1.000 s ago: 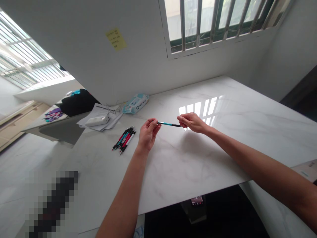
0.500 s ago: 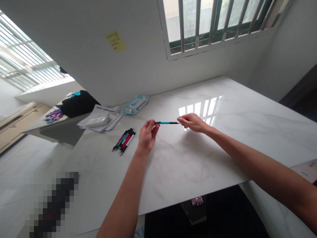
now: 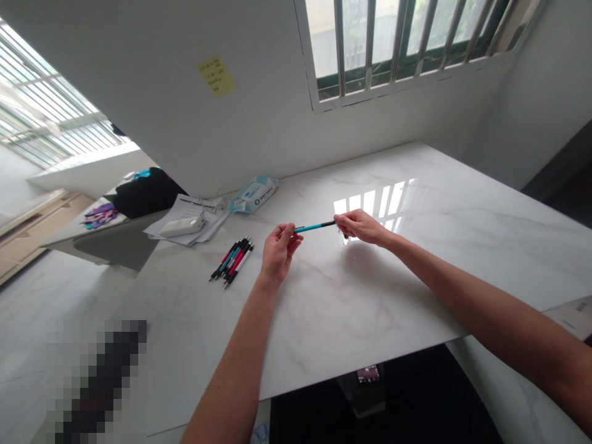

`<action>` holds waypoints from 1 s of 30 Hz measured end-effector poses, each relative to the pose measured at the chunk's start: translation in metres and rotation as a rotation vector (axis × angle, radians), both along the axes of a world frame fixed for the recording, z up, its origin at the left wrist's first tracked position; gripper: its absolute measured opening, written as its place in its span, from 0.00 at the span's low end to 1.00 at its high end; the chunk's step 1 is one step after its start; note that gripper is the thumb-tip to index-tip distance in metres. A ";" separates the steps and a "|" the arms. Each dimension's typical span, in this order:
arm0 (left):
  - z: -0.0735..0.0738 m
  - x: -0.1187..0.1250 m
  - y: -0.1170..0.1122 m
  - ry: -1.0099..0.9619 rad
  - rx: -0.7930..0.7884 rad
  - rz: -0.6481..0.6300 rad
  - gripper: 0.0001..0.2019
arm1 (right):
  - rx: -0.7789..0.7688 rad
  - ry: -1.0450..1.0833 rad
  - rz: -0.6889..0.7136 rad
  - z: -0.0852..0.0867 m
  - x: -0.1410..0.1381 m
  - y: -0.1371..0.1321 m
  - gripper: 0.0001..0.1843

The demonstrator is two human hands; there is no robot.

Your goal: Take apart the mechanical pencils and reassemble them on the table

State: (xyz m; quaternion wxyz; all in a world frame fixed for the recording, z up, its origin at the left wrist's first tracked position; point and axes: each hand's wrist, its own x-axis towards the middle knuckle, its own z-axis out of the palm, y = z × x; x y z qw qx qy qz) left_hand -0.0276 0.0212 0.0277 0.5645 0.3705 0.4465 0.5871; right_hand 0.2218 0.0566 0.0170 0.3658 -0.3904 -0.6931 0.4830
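Observation:
A teal and black pen (image 3: 314,227) is held level above the white marble table (image 3: 370,296), one end in each hand. My left hand (image 3: 279,251) pinches its left end with thumb and fingers closed. The pen's right end sits in my right hand (image 3: 361,226), whose fingers are curled round it. A bundle of several red, teal and black pens (image 3: 232,260) lies on the table to the left of my left hand.
A pack of wet wipes (image 3: 253,193) and a stack of papers with a white device (image 3: 187,223) lie near the wall at the back left. A yellow sticky note (image 3: 216,76) hangs on the wall. A barred window (image 3: 407,37) is above.
The pen has tilted slightly, its right end now higher. Both hands stayed in about the same place, still gripping its ends.

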 end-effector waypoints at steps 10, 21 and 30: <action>-0.002 0.000 -0.003 0.127 -0.047 -0.063 0.19 | 0.074 0.028 0.026 0.005 0.000 -0.003 0.30; -0.012 0.012 -0.012 1.066 0.365 0.031 0.15 | 0.122 -0.118 0.014 0.004 -0.009 -0.010 0.28; -0.008 0.035 -0.026 1.000 0.531 -0.126 0.09 | 0.086 -0.088 0.093 0.001 -0.019 -0.017 0.26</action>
